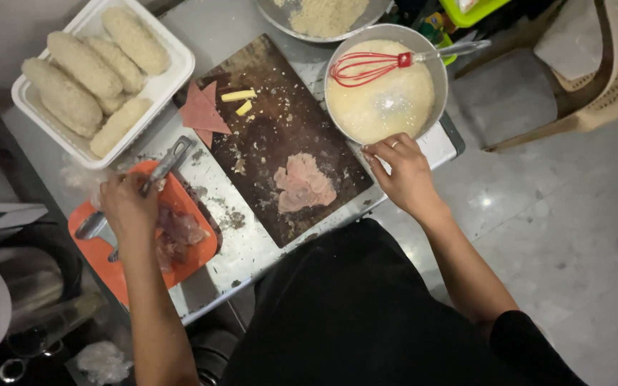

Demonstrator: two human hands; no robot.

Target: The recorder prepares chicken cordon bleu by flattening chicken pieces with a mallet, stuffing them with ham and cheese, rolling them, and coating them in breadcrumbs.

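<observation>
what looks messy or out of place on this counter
Crumbs and scraps are scattered over the metal counter and the dark cutting board, mostly between the board and the orange tray. The red whisk lies tilted across the batter bowl, its handle past the rim.

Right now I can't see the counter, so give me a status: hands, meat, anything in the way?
Left hand gripping metal mallet over orange tray. Right hand open beside batter bowl. Flattened meat lies untouched on dark cutting board, nothing covering it.
</observation>
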